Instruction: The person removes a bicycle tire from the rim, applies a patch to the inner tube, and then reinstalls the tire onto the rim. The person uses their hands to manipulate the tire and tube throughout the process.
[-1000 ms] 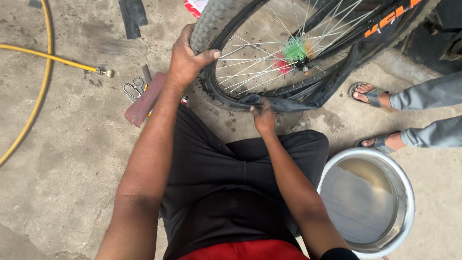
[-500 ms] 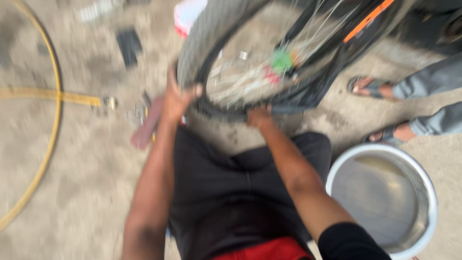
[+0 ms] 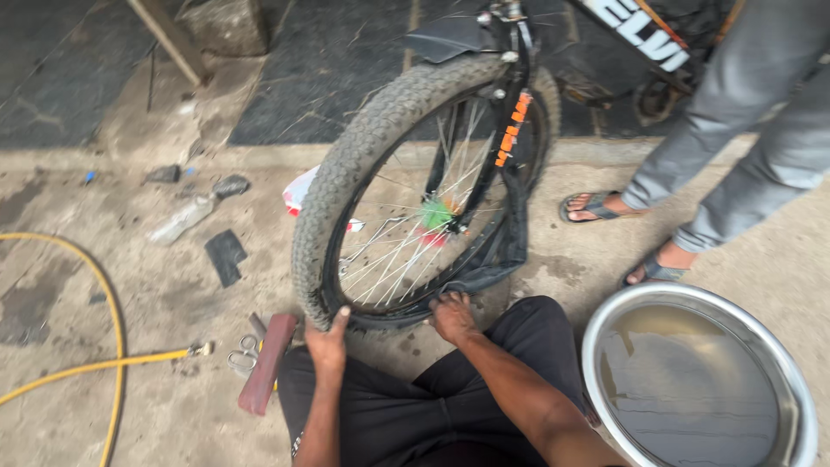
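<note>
Hands work at the bottom of an upright bicycle wheel. Left hand (image 3: 327, 340) curls round the knobby tyre (image 3: 346, 186) at its lower left edge, fingers closed on the tread. Right hand (image 3: 451, 316) presses on the lower rim where the black inner tube (image 3: 501, 251) hangs out of the tyre; grip there cannot be made out. Metal basin (image 3: 782, 363) of murky water sits just right of the knee. Scissors (image 3: 242, 355), a reddish block (image 3: 268, 363) and a yellow hose (image 3: 104, 367) lie left. A bystander's sandalled feet (image 3: 596, 206) stand beyond.

Stained grey concrete floor (image 3: 112, 406) fills the lower frame, meeting darker cracked paving (image 3: 337, 78) across the top, under flat daylight.
</note>
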